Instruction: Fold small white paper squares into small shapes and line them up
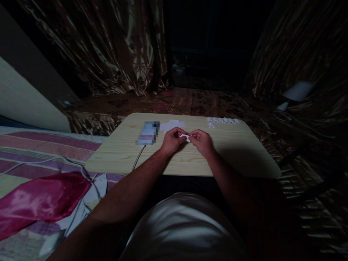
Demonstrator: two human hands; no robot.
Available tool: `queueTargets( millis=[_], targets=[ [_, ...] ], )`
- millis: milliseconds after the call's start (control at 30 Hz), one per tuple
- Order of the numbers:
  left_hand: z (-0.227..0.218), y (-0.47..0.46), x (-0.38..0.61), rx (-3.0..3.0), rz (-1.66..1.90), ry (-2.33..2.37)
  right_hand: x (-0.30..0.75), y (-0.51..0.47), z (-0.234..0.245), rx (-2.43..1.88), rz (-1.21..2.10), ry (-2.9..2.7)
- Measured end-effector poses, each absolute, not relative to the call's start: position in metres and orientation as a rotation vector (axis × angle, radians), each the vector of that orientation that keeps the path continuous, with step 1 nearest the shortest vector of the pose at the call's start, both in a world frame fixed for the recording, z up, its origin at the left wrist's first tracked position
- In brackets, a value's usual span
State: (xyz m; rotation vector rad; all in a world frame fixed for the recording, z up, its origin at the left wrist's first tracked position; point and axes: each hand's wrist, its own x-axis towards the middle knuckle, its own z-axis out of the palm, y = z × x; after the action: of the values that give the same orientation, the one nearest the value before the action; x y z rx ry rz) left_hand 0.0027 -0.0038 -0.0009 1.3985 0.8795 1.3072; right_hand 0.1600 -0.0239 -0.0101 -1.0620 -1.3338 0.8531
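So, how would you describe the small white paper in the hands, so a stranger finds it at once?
Find the light wooden table in the dark room. Near its middle the left hand and right hand meet, pinching a small white paper piece between them. Unlike the flat white sheets behind it and the row of folded pieces at the far right, only this one is held.

legible text: none | pixelated object (148, 133): unreadable | held paper slip (185, 136): no marks legible

thing: paper piece (185, 136) | look: small, white, narrow | pose: crosswise, about level | place: pinched at its ends between left hand (172, 139) and right hand (201, 142), over the table (244, 152)
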Motion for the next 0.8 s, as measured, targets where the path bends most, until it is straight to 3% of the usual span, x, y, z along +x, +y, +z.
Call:
queueTargets(
  millis=[800],
  targets=[
    [-0.0017, -0.0034, 0.0033, 1.426, 1.312, 0.941, 0.1584, -0.0236, -0.0091, -1.060, 0.856, -1.310]
  ],
)
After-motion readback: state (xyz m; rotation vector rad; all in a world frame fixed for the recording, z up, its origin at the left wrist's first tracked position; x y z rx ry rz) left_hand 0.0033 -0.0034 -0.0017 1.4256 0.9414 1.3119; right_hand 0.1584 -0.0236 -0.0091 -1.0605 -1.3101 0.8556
